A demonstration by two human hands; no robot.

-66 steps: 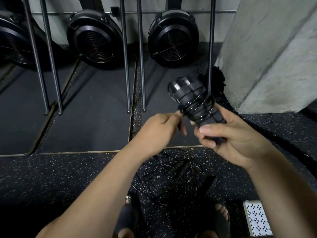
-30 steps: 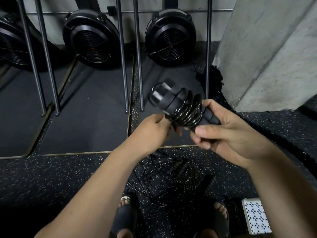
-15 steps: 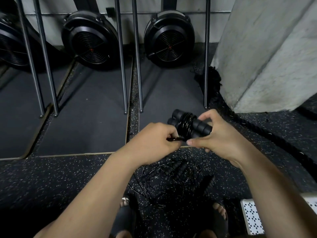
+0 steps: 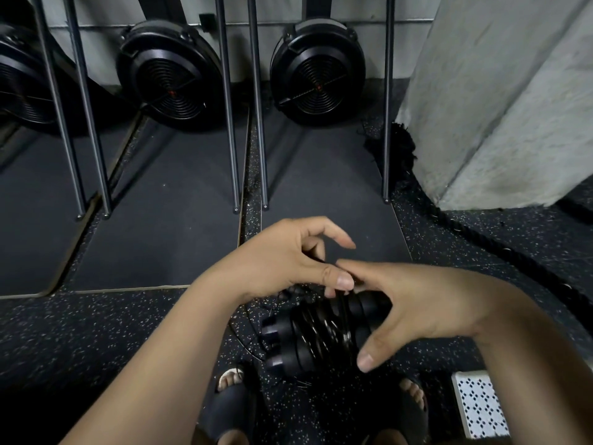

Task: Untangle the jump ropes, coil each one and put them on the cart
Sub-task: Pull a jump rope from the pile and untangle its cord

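The right hand point(image 4: 417, 313) is curled round a black jump rope point(image 4: 314, 335) made up into a bundle: two thick matte handles lie side by side, and thin glossy cord is wound round them in tight turns. The thumb sits under the bundle and the fingers go over its top. The left hand point(image 4: 288, 261) is just beside it, narrowed to a pinch. Its thumb and a fingertip appear to nip the loose end of the cord at the top of the windings, with the index finger lifted clear. Both hands and the bundle hang low, in front of and to the left of the grey concrete pillar point(image 4: 500, 107).

This rope looks all but coiled; I judge that only the tail needs tucking in. Below it a tangle of thin black ropes point(image 4: 288, 291) lies on the floor, so untangling and coiling remain. Nothing is on a cart, and I cannot pick one out. A white perforated panel point(image 4: 478, 409), nearer than the pillar's foot, may be part of it.

The floor is black speckled rubber point(image 4: 96, 332), and two sandalled feet point(image 4: 231, 403) stand on it. A thick black battle rope point(image 4: 513, 255) trails from the pillar's base. Left of the pillar lie dark smooth mats point(image 4: 160, 220) with slim steel rails point(image 4: 227, 123), and round black fan housings point(image 4: 317, 72) sit against the wall.
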